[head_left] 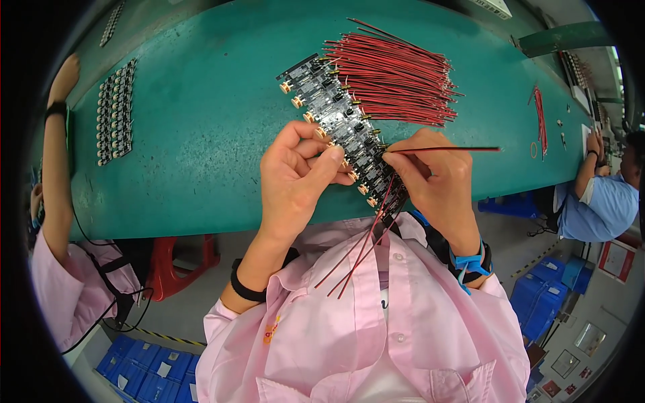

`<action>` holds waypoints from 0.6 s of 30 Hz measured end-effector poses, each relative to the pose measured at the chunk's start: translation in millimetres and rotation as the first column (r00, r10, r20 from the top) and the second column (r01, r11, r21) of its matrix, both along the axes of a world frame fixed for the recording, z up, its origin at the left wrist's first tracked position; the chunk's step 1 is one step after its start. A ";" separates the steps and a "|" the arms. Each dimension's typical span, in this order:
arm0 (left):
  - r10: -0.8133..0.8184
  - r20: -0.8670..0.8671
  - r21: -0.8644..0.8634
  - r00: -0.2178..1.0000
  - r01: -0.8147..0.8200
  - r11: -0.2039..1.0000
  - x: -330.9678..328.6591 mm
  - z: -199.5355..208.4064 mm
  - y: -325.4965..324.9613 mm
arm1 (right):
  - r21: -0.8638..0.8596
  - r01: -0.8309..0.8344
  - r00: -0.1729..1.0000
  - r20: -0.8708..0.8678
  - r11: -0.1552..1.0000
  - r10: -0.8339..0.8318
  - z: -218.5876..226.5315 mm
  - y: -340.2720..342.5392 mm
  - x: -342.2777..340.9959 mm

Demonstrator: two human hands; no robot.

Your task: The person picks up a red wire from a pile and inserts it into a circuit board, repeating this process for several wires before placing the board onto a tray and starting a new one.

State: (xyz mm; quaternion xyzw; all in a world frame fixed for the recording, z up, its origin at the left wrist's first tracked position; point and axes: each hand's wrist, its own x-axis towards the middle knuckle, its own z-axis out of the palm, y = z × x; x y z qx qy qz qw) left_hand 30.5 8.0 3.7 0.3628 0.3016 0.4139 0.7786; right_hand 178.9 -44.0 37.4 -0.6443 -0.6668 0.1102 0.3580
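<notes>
Room leftward

Left hand (295,171) clamps the circuit-board strip (334,107), right hand (433,176) a red-black wire (470,148) beside it. Bare counter (201,134) spreads left; a wire pile (396,77) lies beyond the right hand. An orange mark (271,330) shows on the pink shirt (322,336) below.

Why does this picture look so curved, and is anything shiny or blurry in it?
Head view: the fisheye lens bends the green table's edges, and the corners are black; head view: light glints off the circuit board strip; head view: the left hand and right hand look fairly sharp, the co-worker in blue at the right rim softer.
</notes>
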 end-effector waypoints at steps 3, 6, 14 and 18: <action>0.010 -0.004 -0.006 1.000 -0.010 1.000 0.2 -0.1 -0.3 | -0.016 -0.005 1.000 0.025 1.000 0.006 4.1 -2.7 -4.2; 0.020 -0.019 -0.015 1.000 -0.021 1.000 0.7 -0.2 -0.3 | -0.034 -0.030 0.988 0.153 0.999 0.035 8.3 -6.1 -7.4; 0.043 -0.049 -0.046 0.998 -0.046 0.998 -0.7 1.6 2.3 | -0.137 -0.106 0.926 0.347 0.985 0.148 26.4 -6.4 -7.7; 0.045 0.025 -0.121 0.999 -0.041 0.992 -6.3 0.4 3.3 | -0.052 -0.069 0.991 0.113 0.996 0.074 14.9 8.8 29.2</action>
